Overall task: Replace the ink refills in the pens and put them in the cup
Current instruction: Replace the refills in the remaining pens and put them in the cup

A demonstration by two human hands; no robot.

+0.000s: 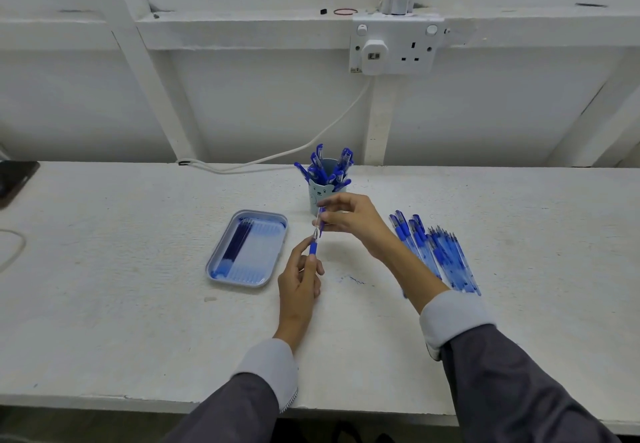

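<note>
My left hand (299, 279), just below the centre of the frame, has its grip clamped on a blue plastic pen (313, 247). Thumb and fingers curl round the barrel, and the pen stands nearly upright with its silvery tip pointing up. My right hand (349, 221), at the centre of the frame, reaches in from the right. Its grip pinches a short blue pen piece (320, 221) between thumb and forefinger, just above the pen's tip. I cannot tell whether the piece touches the tip.

Just behind my right hand stands a pale blue cup with a bear face (319, 195), filled with blue capped pens (329, 168) that lean outward. Left of centre lies a blue-grey rectangular tray with rounded corners (266, 252). Dark blue ink refills (238, 240) lie side by side along its left part. Right of centre, a loose heap of clear-and-blue pens (446, 255) lies flat, partly hidden by my right forearm. All of this rests on a rough white surface (138, 304), which has small blue ink marks (354, 280) below my hands.

At the top of the frame a white double wall socket (415, 47) holds a white plug (373, 56). Its white cable (311, 142) runs down to the surface.
</note>
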